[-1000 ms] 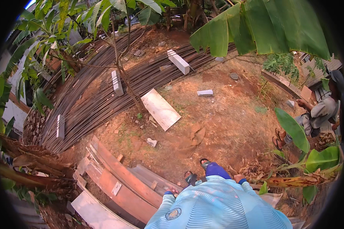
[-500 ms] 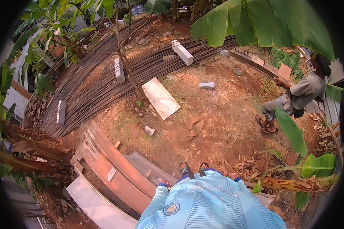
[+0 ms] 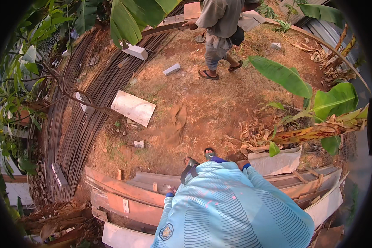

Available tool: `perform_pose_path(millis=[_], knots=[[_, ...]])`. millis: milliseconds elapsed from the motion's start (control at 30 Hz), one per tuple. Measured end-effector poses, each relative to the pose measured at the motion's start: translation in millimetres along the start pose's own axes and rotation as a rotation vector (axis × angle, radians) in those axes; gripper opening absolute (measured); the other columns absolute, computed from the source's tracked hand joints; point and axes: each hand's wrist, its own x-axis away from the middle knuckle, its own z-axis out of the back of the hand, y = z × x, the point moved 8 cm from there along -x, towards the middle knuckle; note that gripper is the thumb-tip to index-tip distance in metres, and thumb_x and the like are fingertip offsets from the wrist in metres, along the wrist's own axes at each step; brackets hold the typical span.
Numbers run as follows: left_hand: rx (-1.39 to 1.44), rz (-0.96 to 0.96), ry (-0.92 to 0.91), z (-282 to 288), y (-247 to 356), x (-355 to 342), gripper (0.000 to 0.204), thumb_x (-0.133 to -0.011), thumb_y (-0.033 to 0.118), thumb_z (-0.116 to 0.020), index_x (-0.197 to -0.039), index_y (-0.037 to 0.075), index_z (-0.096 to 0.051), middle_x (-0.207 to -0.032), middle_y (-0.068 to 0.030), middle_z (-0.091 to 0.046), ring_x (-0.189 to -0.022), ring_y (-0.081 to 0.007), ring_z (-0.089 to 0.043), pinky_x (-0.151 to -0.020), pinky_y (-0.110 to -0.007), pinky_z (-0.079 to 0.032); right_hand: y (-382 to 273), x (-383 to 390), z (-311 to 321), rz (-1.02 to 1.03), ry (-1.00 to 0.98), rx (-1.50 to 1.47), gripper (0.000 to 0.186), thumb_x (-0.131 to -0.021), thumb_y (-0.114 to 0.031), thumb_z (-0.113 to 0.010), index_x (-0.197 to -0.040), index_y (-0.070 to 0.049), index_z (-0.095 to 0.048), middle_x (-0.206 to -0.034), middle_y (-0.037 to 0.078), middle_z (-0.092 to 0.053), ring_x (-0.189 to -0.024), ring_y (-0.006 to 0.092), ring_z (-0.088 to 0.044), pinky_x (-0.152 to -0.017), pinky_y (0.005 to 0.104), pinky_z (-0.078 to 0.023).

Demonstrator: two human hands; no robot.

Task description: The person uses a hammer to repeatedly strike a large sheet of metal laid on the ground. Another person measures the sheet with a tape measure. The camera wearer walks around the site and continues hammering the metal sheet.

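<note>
My left hand [image 3: 170, 191] hangs beside my light-blue shirt [image 3: 231, 211], near stacked reddish boards [image 3: 144, 195]; its fingers are too small to read. My right hand [image 3: 243, 165] is at my other side, mostly hidden by the shirt, near a pale sheet [image 3: 277, 161]. I cannot make out anything in either hand. My sandalled feet [image 3: 209, 153] show on the reddish dirt just beyond the shirt.
Ahead, a co-worker [image 3: 217, 20] in grey walks beside a long beam [image 3: 162, 27]. Long rebar rods [image 3: 78, 149] curve along the left with concrete blocks [image 3: 135, 52] on them. A white panel [image 3: 133, 108] lies on the dirt. Banana plants [image 3: 335, 101] flank the right.
My view has swung to the right, shifting the rebar and panel leftward in the picture. The co-worker has walked leftward from the right edge toward the beam ahead.
</note>
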Motion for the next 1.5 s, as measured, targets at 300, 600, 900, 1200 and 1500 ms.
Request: perform_pose_path(millis=[300,600,900,1200,1500], knots=[[-0.027,-0.007,-0.011,-10.2,15.4,6.3,0.022,-0.094,0.022,-0.049,-0.078,0.008,-0.05,-0.056,-0.0015,-0.046,-0.045,-0.015,-0.042,-0.043,-0.032,-0.04,8.7,-37.9,-27.7,-0.015,0.024,0.044,0.027,-0.078,-0.034,-0.054,-0.09,-0.013,-0.067,-0.084,0.013,-0.069,-0.081,0.0299,-0.067,-0.068,0.0437,-0.051],[-0.027,0.008,-0.004,-13.0,6.7,6.1,0.022,-0.095,0.022,-0.049,-0.077,0.008,-0.05,-0.056,-0.0018,-0.047,-0.044,-0.0149,-0.042,-0.043,-0.031,-0.039,10.2,-45.1,-0.3,-0.551,0.06,-1.584,0.022,-0.085,-0.032,-0.05,-0.072,-0.014,-0.055,-0.072,0.01,-0.06,-0.058,0.0274,-0.055,-0.049,0.0417,-0.042],[0.003,0.02,-0.015,-19.1,3.2,4.6,0.023,-0.095,0.022,-0.049,-0.077,0.008,-0.05,-0.055,-0.0021,-0.047,-0.044,-0.0147,-0.043,-0.043,-0.03,-0.039,22.2,-44.8,11.1,-0.499,-0.081,-1.297,0.023,-0.089,-0.031,-0.049,-0.098,-0.01,-0.052,-0.088,0.014,-0.063,-0.066,0.0275,-0.06,-0.055,0.0422,-0.048],[0.019,0.033,-0.016,-20.2,-2.5,3.7,0.023,-0.095,0.022,-0.049,-0.077,0.008,-0.05,-0.055,-0.0023,-0.048,-0.044,-0.0146,-0.043,-0.043,-0.029,-0.039,20.0,-49.4,24.7,-0.507,-0.16,-1.445,0.032,-0.092,-0.029,-0.048,-0.115,-0.007,-0.048,-0.096,0.016,-0.064,-0.069,0.0276,-0.063,-0.056,0.0421,-0.051],[0.081,0.029,-0.02,-16.1,-5.7,4.5,0.024,-0.095,0.021,-0.049,-0.076,0.007,-0.051,-0.055,-0.0026,-0.049,-0.044,-0.0144,-0.044,-0.044,-0.027,-0.039,23.1,-64.2,20.0,-0.516,-0.125,-1.307,0.032,-0.092,-0.03,-0.049,-0.112,-0.006,-0.052,-0.096,0.014,-0.065,-0.069,0.0245,-0.063,-0.056,0.0387,-0.051]])
